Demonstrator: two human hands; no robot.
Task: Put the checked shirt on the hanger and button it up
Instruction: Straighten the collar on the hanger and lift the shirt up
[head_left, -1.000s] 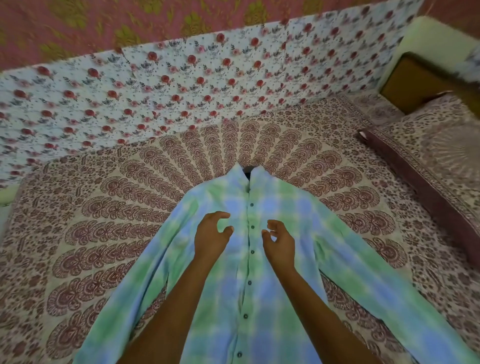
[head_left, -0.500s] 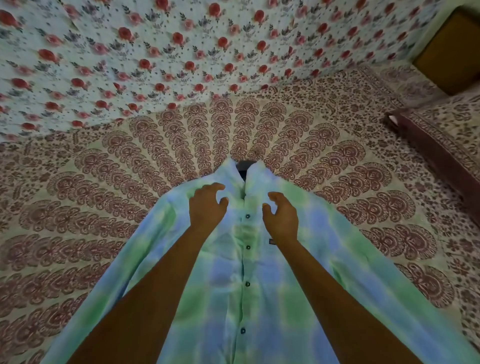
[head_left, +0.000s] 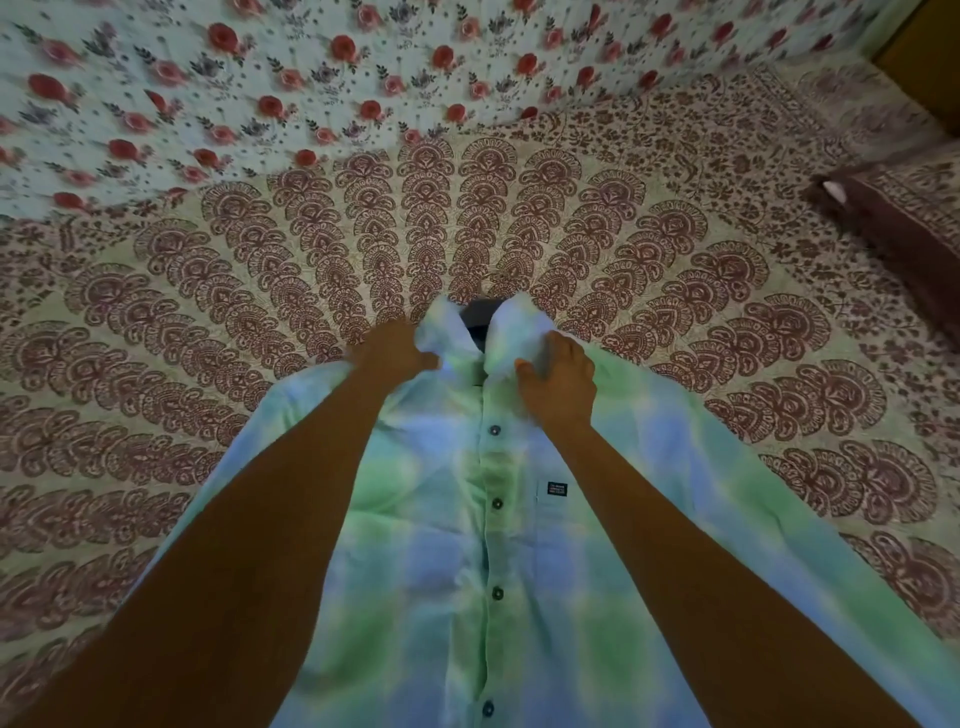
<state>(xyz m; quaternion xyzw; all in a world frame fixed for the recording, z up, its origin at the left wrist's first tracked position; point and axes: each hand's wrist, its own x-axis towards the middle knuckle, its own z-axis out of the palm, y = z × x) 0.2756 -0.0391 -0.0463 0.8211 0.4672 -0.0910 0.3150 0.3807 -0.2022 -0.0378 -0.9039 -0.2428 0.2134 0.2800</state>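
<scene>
Flat bedspread (head_left: 208, 322) flanks the shirt (head_left: 441, 571) — pillow (head_left: 904, 218) bulks far right.

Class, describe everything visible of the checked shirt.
The checked shirt is soft cloth in pale green, blue and white. It lies front up on the patterned bedspread, sleeves spread sideways, dark buttons closing the front, a small dark label on the chest. Something dark, probably the hanger, shows in the open neck. The left hand and right hand grip its collar, one each side.
</scene>
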